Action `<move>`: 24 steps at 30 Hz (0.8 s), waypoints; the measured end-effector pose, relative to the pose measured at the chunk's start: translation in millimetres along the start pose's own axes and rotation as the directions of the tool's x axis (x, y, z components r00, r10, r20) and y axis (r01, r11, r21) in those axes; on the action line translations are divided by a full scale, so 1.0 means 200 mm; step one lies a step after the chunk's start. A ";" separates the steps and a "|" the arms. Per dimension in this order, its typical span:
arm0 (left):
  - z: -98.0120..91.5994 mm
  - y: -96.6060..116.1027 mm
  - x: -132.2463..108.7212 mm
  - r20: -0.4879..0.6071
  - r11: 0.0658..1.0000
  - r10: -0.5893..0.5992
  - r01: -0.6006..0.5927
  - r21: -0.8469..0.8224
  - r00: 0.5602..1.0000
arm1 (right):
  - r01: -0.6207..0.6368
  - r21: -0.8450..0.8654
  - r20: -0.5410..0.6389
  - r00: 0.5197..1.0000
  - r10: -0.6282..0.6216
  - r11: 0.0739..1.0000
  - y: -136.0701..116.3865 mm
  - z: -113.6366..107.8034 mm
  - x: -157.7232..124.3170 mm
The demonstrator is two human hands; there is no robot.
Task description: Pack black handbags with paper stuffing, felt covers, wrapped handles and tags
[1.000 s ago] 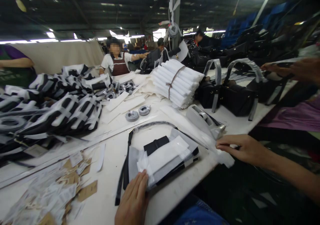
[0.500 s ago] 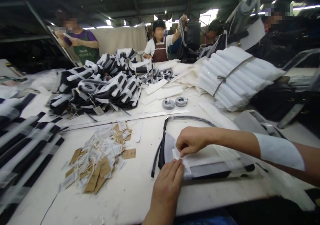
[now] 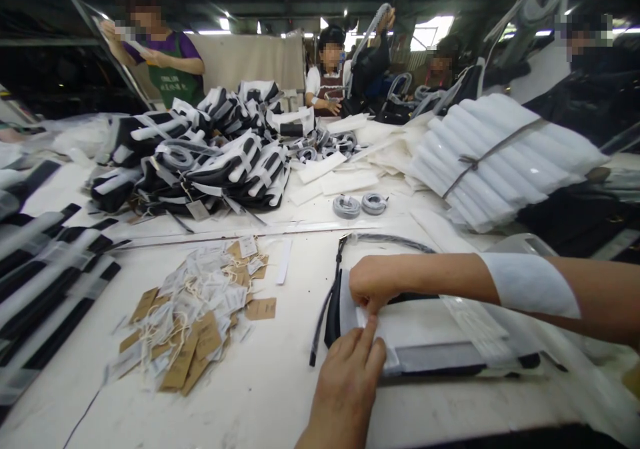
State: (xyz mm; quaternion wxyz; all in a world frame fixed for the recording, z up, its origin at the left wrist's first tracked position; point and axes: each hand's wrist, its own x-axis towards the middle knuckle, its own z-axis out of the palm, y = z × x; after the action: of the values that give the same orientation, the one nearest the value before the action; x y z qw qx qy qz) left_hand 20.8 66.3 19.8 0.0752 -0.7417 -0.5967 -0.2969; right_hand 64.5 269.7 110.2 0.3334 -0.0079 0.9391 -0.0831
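A black bag (image 3: 332, 319) lies flat on the table in front of me, with a strap (image 3: 395, 238) curving behind it. White foam sheet (image 3: 425, 322) covers most of its upper face, and a clear plastic band crosses it at the right. My left hand (image 3: 345, 376) rests at the bag's near left corner, index finger stretched out, fingertips on the sheet's edge. Closed, with fingers curled down, my right hand (image 3: 375, 281) is at the sheet's left end, almost touching the left index finger. Whatever its fingers pinch is hidden.
Left of the bag lies a pile of brown and white string tags (image 3: 200, 329). Wrapped black bags (image 3: 215, 169) are heaped behind. Two grey rolled straps (image 3: 346, 206) sit mid-table. A tied bundle of white foam (image 3: 500, 156) stands at right. Co-workers stand across the table.
My view has shifted slightly, and both hands stay at the bag's left end. My left index finger now reaches further toward the right hand. Across the table, a co-worker's raised strap has shifted.
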 end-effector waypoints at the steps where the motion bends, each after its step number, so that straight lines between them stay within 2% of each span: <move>1: 0.00 0.00 0.00 -0.018 1.000 0.004 -0.004 -0.006 1.000 | -0.004 0.003 0.016 1.000 0.004 1.000 0.00 0.00 0.01; 4: 0.01 -0.01 0.00 -0.055 1.000 0.001 -0.003 -0.029 0.998 | -0.012 -0.024 0.020 1.000 0.012 1.000 0.02 -0.01 0.03; 8: 0.01 -0.01 -0.02 -0.052 0.999 -0.012 0.010 -0.045 0.999 | -0.062 -0.090 -0.047 0.997 0.058 0.994 0.07 0.00 0.02; 12: 0.01 -0.01 -0.02 -0.033 0.999 -0.001 0.000 -0.041 0.999 | -0.110 -0.039 -0.099 0.990 0.105 0.993 0.18 0.02 0.04; 15: 0.01 -0.02 -0.01 -0.049 1.000 0.011 -0.012 -0.021 0.999 | -0.147 0.150 -0.067 0.985 0.159 0.978 0.27 0.05 0.08; 18: 0.02 -0.02 -0.01 -0.098 1.000 0.010 -0.010 0.000 0.995 | -0.191 0.390 0.036 0.981 0.192 0.901 0.35 0.10 0.13; 24: 0.04 -0.02 -0.02 -0.135 1.000 0.016 -0.017 -0.006 0.991 | -0.159 0.598 0.153 0.985 0.083 0.786 0.44 0.16 0.17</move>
State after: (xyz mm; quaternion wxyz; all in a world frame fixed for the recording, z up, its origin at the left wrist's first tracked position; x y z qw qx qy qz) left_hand 20.1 68.0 11.6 0.1152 -0.7250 -0.5830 -0.3481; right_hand 62.0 348.8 50.8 0.3778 0.1548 0.8396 -0.3581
